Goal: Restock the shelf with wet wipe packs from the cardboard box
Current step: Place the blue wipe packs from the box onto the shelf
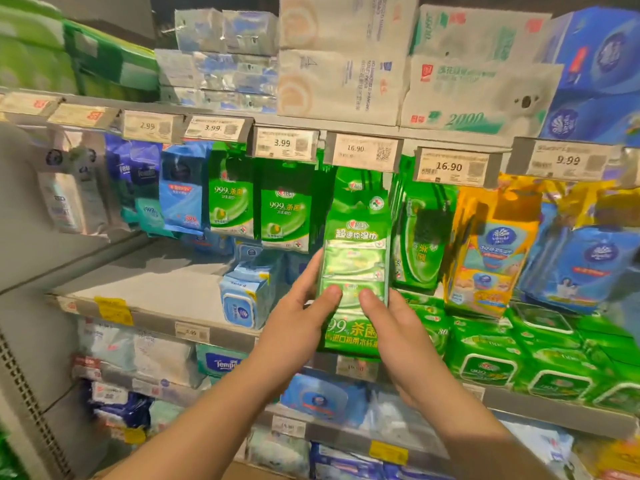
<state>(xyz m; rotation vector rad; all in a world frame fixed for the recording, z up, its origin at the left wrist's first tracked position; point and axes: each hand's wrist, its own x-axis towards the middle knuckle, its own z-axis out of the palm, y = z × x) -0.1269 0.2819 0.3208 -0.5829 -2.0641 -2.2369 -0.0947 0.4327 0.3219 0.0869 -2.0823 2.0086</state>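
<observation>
Green pack (355, 268): upright, held up before the hanging row, under the 16.90 tag (365, 151) on the shelf (207, 327) rail above. Left hand (298, 323) and right hand (391, 327): we grip its lower half from both sides, thumbs pressed on the front, fingers curled behind. Green tubs (491, 362): right end of the shelf.

Two bare hands hold a tall green wet wipe pack (355, 268) upright before a shop shelf. The left hand (294, 320) grips its left edge, the right hand (391, 327) its right edge (both thumbs press the front). Behind hang more green packs (284, 206) under a row of price tags (363, 150); the pack's top seems to reach a hanging hook, though blur hides it.
</observation>
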